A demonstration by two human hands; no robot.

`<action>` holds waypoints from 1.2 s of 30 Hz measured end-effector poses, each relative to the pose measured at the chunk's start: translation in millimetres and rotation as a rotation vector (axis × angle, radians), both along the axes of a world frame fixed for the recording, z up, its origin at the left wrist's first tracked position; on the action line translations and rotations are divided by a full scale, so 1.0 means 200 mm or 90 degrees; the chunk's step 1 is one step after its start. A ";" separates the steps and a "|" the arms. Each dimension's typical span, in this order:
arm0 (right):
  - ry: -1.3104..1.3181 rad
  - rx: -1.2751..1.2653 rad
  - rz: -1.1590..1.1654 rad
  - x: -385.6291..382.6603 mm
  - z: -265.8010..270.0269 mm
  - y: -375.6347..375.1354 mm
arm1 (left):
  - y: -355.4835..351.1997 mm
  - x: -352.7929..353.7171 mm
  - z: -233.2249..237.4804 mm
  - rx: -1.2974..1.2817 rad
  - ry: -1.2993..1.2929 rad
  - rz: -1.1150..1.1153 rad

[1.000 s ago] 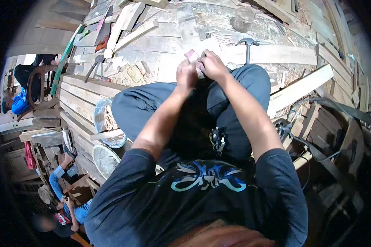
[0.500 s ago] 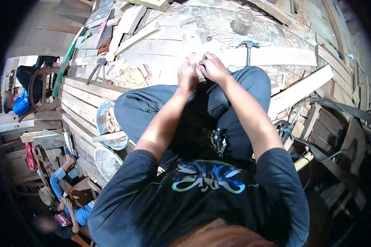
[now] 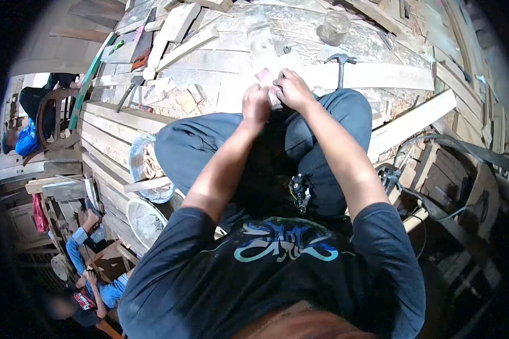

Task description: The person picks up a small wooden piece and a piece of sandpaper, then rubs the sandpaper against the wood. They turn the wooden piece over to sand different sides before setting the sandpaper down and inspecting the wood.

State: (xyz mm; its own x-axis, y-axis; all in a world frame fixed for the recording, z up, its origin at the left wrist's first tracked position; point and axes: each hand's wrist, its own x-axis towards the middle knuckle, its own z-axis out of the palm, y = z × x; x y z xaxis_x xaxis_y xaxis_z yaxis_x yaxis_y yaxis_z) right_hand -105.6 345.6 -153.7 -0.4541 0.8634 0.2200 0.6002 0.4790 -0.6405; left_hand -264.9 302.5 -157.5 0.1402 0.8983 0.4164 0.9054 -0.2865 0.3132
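Note:
Both my hands are together above my crossed legs. The fingers of my left hand (image 3: 256, 103) are curled closed, and what lies inside them is hidden. Just to its right, my right hand (image 3: 294, 91) is closed on a small, flat pinkish piece (image 3: 264, 74) that sticks out above my fingers. A pale piece (image 3: 275, 101) shows low between the hands; its shape is mostly covered. A claw hammer (image 3: 341, 69) rests on the boards, right of my right hand and close to my knee.
A glass jar (image 3: 335, 29) stands at the back. Handsaw (image 3: 140, 58) and mallet-like tool (image 3: 129, 93) lie left. Two tubs (image 3: 134, 161) (image 3: 143, 219) sit beside my left leg. A cabled power tool (image 3: 388, 176) is right. Two other people are at left.
The pinkish piece shows more above my fingers than before. My left hand sits slightly lower, with a little more space between the hands. The camera view has shifted slightly.

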 end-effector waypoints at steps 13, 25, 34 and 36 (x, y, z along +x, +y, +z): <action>0.013 0.017 0.003 0.00 0.00 0.02 | 0.01 0.00 0.04 -0.045 -0.019 -0.001; 0.162 0.013 -0.056 0.01 0.04 0.02 | 0.09 -0.06 0.01 -0.108 -0.344 0.111; 0.170 -0.060 -0.066 0.04 0.14 0.03 | 0.26 -0.12 0.72 -0.251 -0.122 -0.095; 0.184 -0.059 -0.053 0.02 0.09 0.05 | 0.30 -0.17 0.72 -0.279 -0.088 -0.139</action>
State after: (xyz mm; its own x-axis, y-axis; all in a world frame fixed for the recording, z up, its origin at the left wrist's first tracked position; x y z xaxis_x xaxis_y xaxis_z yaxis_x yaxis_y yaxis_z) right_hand -101.4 355.2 -136.2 -0.3112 0.9174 0.2482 0.4215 0.3673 -0.8291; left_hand -299.4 361.8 -13.0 0.3149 0.9485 0.0344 0.7804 -0.2794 0.5595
